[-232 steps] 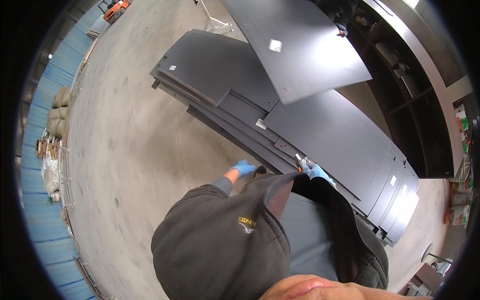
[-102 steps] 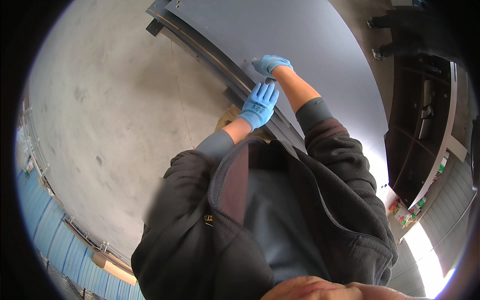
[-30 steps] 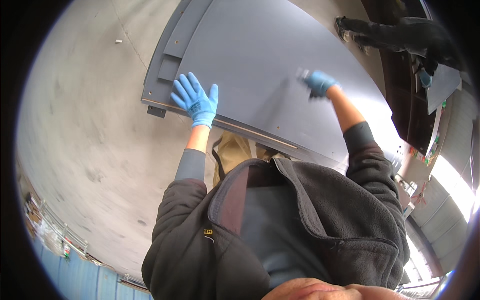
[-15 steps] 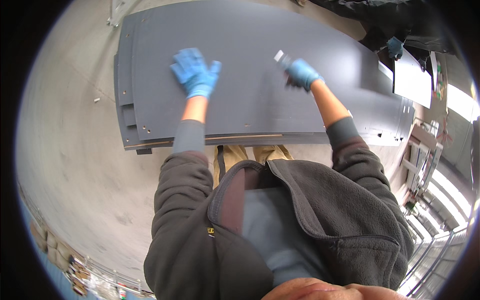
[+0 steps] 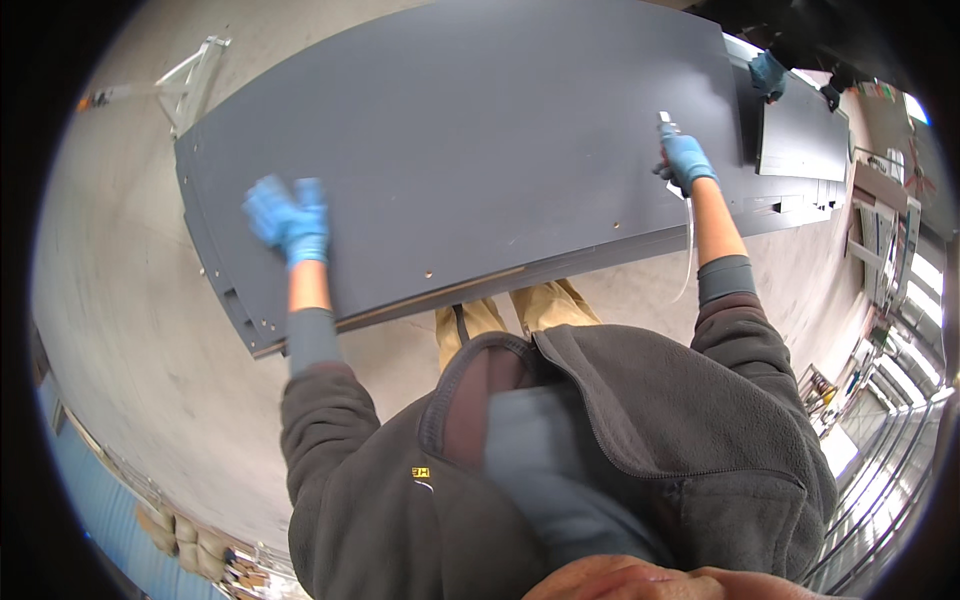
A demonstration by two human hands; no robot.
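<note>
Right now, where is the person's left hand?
In the head view, the left hand lies on the dark grey panel toward its left end, far from the right hand.

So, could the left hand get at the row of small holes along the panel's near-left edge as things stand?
Probably yes. The left hand lies on the dark grey panel, and the holes sit just nearer the body with nothing between. The hand is blurred.
</note>
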